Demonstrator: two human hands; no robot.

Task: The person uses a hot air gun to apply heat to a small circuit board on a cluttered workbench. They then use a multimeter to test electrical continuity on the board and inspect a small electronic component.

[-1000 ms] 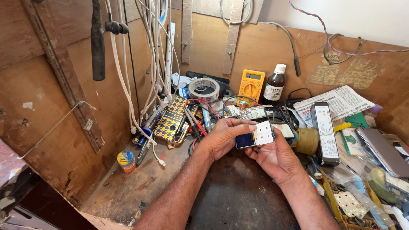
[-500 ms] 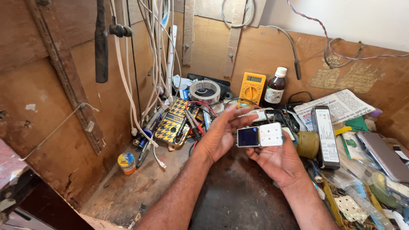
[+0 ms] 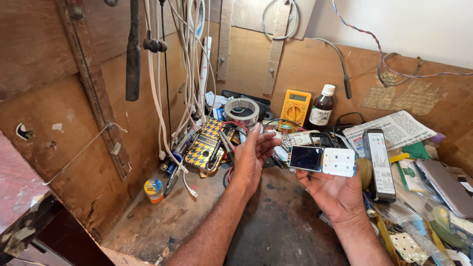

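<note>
Forearms rise from the six o'clock edge over a dark, stained tabletop (image 3: 276,231). Right hand (image 3: 335,189) sits palm up just right of centre, its fingers (image 3: 301,176) curled under a small keypad phone (image 3: 322,160) that lies face up across them, dark screen to the left and white keypad to the right. Left hand (image 3: 251,157), at nine o'clock of the phone, stands on edge with fingers loosely spread and straight, holding nothing and just clear of the phone's screen end. At three o'clock of the phone a long white remote-like device (image 3: 380,163) lies lengthwise among packets and a green card. At nine o'clock of the left hand a black-and-yellow patterned case (image 3: 209,145) rests under red and black probe leads, and farther toward eight o'clock a small round tin (image 3: 154,189) stands near the wooden side wall. Beyond the hands, toward twelve o'clock, sit a roll of tape (image 3: 241,111), a yellow multimeter (image 3: 294,107) and a brown bottle with a white cap (image 3: 322,107), with a folded newspaper (image 3: 394,129) at two o'clock. White cables (image 3: 160,103) hang down the back wall at eleven o'clock.
</note>
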